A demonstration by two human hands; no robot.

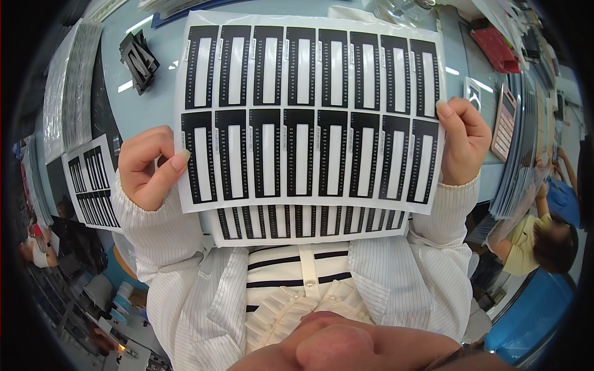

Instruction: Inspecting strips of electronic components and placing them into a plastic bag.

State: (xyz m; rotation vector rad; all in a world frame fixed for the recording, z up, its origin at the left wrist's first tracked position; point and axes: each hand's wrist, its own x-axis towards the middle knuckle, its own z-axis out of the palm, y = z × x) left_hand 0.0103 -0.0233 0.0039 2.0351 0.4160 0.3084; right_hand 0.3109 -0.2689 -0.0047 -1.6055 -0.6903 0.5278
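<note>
Held up between my hands is a white sheet [309,207] printed with two rows of black rectangular frames, each with a pale window down its middle. My left hand [150,166] pinches its left edge between thumb and bent fingers. On the opposite edge, my right hand [464,139] grips it the same way, thumb on the printed face. A second sheet [303,241] of the same pattern shows below it, nearer my body. Its upper part is hidden behind the held sheet.
Several loose black pieces [138,62] lie piled on the table's far left. Another printed sheet [93,182] and a plastic-wrapped stack [73,86] are at the left. On the right are a pink calculator [504,122], a red item [496,49] and stacked sheets [520,148]. A person in yellow [526,244] is beyond.
</note>
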